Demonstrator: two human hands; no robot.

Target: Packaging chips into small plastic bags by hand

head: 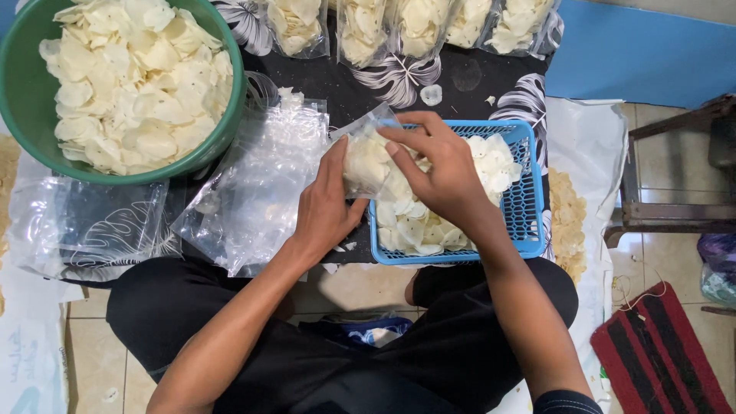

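The person is sitting cross-legged at a low desk (460, 77) covered with a black leaf-patterned cloth and is filling a small clear bag (368, 157) with pale, thin chips. The left hand (326, 207) is cupping the bag from its left side, its grip closed around the plastic and holding the bag just above the left rim of the blue basket (529, 199). The right hand (441, 169) is reaching over the bag's mouth, fingers curled and pressing chips into it, so its grip is resting on the bag and its contents rather than clamping anything. The basket, partly full of loose chips (418, 226), is lying directly under both hands. The step in hand looks like packing, with the bag appearing nearly full. A stack of empty clear bags (261, 176) is lying just beside the left hand, a green bowl of chips (130, 84) is standing farther left, and filled bags (414, 23) are lining the far edge.
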